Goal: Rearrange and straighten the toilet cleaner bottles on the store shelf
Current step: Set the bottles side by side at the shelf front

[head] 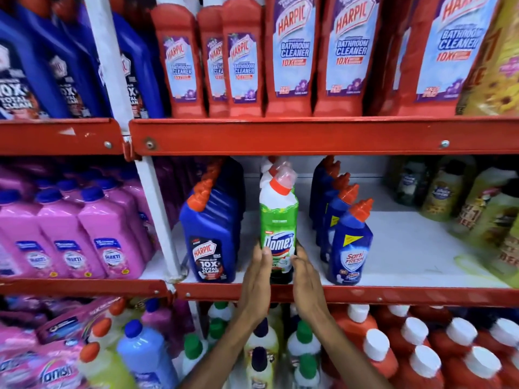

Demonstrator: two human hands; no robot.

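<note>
On middle shelf (pixel 393 294) front, between Harpic row (pixel 209 242) and Sani Fresh row (pixel 351 248): Domex bottle (pixel 278 228) upright. Left hand (pixel 255 276), right hand (pixel 306 279) flat against sides, fingers straight, not wrapped. Press evenly, low down; square label; line up with bottles behind; avoid tipping.

Left hand (pixel 254 276): lower centre of frame, fingers straight and together, pointing up, palm turned inward, fingertips laid against the left side of a Domex bottle (pixel 278 220).
Right hand (pixel 306 279): just to the right, mirrored pose, palm inward, fingertips on the bottle's right side.
Left forearm (pixel 220 349): bare, rising from the bottom edge, slanting up and right.
Right forearm (pixel 341 349): bare, rising from the bottom edge, slanting up and left.
Wrists: near each other, not touching.
</note>
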